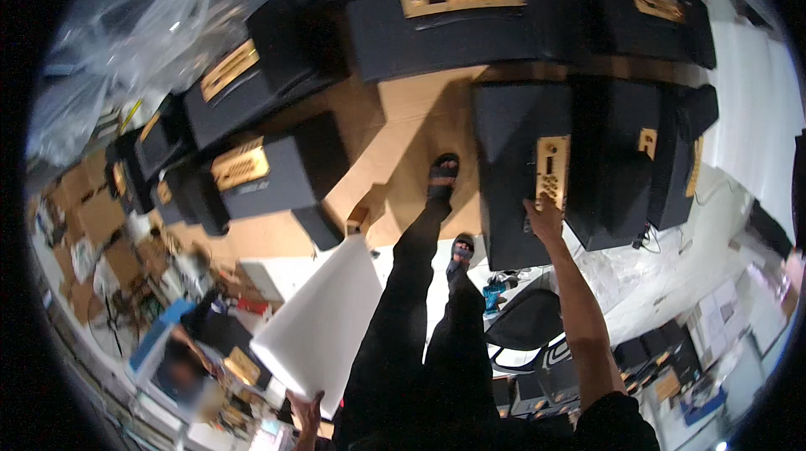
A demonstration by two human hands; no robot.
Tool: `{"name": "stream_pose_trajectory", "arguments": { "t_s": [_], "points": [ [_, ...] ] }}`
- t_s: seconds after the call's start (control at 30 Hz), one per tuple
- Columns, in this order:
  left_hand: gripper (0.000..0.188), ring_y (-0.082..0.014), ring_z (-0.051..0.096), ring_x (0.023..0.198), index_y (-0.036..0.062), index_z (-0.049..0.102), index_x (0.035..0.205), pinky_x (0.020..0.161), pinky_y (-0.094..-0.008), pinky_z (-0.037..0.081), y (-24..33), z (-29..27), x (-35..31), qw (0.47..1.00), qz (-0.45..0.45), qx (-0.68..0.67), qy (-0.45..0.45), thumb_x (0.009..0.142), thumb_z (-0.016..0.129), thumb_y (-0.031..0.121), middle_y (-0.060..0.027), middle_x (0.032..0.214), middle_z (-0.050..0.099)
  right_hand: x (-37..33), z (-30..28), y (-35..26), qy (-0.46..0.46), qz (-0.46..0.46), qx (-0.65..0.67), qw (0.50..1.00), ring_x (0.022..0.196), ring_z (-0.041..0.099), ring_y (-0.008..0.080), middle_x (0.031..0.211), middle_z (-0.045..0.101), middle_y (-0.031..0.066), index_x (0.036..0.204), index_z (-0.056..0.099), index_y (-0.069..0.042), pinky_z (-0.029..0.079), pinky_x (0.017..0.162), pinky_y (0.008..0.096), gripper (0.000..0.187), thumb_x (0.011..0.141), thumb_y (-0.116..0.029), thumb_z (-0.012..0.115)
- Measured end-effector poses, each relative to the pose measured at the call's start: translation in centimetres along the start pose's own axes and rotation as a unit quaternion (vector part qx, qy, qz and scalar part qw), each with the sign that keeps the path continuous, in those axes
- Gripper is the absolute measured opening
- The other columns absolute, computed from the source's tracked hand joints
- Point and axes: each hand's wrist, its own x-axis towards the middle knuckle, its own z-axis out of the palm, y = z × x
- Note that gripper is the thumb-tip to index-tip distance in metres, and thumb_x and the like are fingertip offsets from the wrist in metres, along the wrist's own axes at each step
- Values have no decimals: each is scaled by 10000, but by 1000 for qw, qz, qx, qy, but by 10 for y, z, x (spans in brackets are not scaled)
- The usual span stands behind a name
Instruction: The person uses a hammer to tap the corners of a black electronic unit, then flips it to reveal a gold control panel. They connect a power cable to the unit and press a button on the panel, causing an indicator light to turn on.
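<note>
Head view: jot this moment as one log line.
left hand: holds white roll; right hand: at gold panel of black box; floor: brown cardboard

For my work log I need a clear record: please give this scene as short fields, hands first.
Left hand: the left hand holds the lower end of a white roll
Right hand: the right hand is at the lower end of a gold panel on a black box
Floor: cardboard under the boxes
Upper left: clear plastic
Near feet: blue tool
Lower left: another person
</note>
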Motion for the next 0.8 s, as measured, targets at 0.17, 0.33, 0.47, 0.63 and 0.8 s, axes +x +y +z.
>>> {"name": "stream_pose_trajectory", "arguments": {
  "t_s": [0.17,0.33,0.47,0.63,0.8],
  "points": [
    [807,-335,621,979,-54,385,1234,867,-396,483,26,27,-5,999,-27,-2,-17,674,828,321,-225,1027,636,-80,-4,75,20,-96,82,992,762,660,307,840,675,165,940,660,-4,501,684,377,217,899,-213,621],
    [826,-345,611,958,-83,420,1188,832,-424,484,-43,53,-4,991,-98,16,92,636,833,371,-273,1016,618,-160,23,173,-94,-75,-101,988,763,657,325,836,684,163,840,673,12,492,685,418,290,895,-265,606],
    [676,-311,575,891,-96,501,1084,836,-398,459,-98,64,-16,949,-197,-163,184,638,791,322,-228,968,609,-221,39,211,-93,-101,-146,980,756,639,382,765,671,166,745,672,0,502,728,451,298,866,-266,612],
    [660,-268,604,919,-67,535,1099,801,-471,480,-106,35,3,835,-321,-378,238,719,726,438,-188,1058,601,-267,69,207,-154,-122,-186,963,717,634,379,721,644,198,706,659,0,483,660,460,346,834,-318,615],
    [666,-297,562,1090,83,506,1287,862,-508,460,-171,31,92,744,-285,-590,127,802,628,522,-117,1274,534,-252,123,157,-197,-272,-206,919,726,614,382,732,631,163,778,665,-17,482,673,490,300,868,-293,589]
  ]
}}
